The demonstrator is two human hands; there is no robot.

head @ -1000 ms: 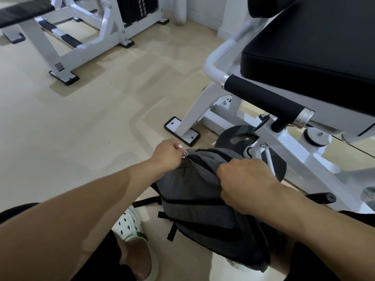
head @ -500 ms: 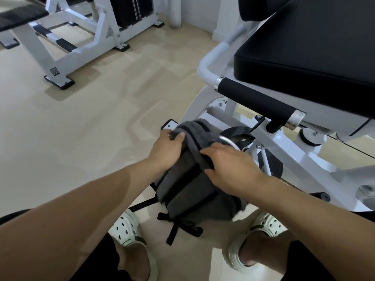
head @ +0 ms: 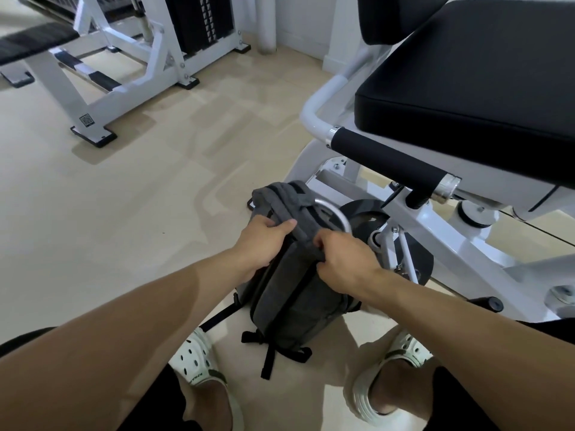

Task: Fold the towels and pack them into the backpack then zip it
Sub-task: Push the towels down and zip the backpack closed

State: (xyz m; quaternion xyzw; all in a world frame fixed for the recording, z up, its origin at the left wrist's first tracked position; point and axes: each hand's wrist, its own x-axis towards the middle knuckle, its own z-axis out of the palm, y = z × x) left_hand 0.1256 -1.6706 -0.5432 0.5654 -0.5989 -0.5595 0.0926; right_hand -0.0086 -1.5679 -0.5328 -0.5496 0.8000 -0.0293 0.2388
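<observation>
Both hands grip the backpack (head: 289, 293) standing between my feet: left hand (head: 264, 241) grasps its top edge, right hand (head: 345, 262) pinches beside it. No towels show; zipping looks nearly finished.

One view only is given, taken from a camera worn on the head and aimed forward and steeply down. Both forearms are seen running in from the bottom edge, and the left hand (head: 259, 241) and right hand (head: 343, 259) are caught close, near the centre, on a grey backpack (head: 289, 293) on the floor (head: 124, 213). Straight lines are bent toward the edges by the wide lens. A padded machine seat (head: 473, 88) is framed at upper right, a white bench frame (head: 102, 73) farther off at upper left.
</observation>
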